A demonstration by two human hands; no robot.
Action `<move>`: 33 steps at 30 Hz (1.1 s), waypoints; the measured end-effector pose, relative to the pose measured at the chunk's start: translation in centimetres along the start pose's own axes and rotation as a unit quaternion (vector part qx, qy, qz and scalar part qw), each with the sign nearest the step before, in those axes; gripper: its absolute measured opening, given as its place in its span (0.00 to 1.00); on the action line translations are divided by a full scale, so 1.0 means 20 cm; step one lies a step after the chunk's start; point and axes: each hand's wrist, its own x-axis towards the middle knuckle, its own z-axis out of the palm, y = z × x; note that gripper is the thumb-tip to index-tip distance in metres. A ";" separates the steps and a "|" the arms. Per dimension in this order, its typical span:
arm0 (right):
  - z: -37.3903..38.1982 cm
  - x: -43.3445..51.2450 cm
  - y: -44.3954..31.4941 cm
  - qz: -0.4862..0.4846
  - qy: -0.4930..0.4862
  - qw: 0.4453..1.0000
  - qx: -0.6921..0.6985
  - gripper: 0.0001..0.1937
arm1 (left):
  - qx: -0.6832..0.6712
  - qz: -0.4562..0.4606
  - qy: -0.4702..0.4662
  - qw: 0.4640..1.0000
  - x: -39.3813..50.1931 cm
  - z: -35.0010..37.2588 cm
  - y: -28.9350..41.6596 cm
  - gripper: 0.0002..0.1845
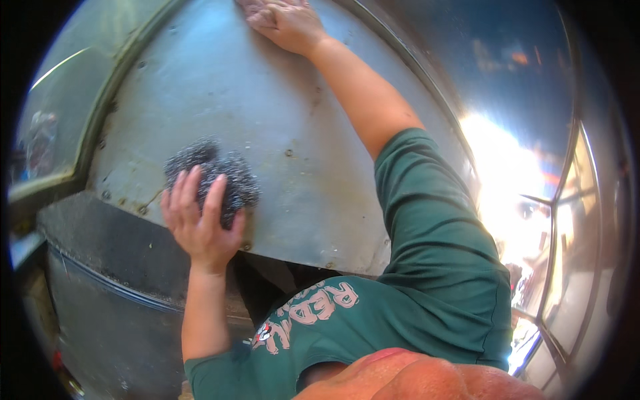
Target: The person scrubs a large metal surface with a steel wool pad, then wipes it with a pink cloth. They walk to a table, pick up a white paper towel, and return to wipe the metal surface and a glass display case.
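My left hand rests over a large grey wad of metal scouring wool, with the fingers spread across it. The wad lies against a worn sheet-metal panel close to its near edge. My right arm stretches far forward over the same panel. At the top rim of the picture is my right hand, touching or just above the metal. Its fingers are bent and partly cut off by the frame, so I cannot tell whether they hold anything.
Screw heads dot the panel, and a raised metal frame borders its left side. A shiny metal wall with strong glare stands on the right. Below the panel's near edge is a dark metal surface with a curved seam.
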 end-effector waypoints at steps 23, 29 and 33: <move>-0.37 -1.36 0.55 0.117 0.125 0.985 -0.035 0.23 | 0.022 0.076 -0.022 0.997 -0.04 0.05 -0.12 0.29; -0.54 -1.89 0.88 0.051 0.184 0.959 -0.207 0.17 | 0.049 0.094 -0.006 0.994 -0.04 -0.03 -0.30 0.29; -0.91 -2.68 1.13 0.332 0.087 0.935 -0.084 0.14 | 0.067 0.110 -0.013 0.992 -0.01 -0.08 -0.33 0.27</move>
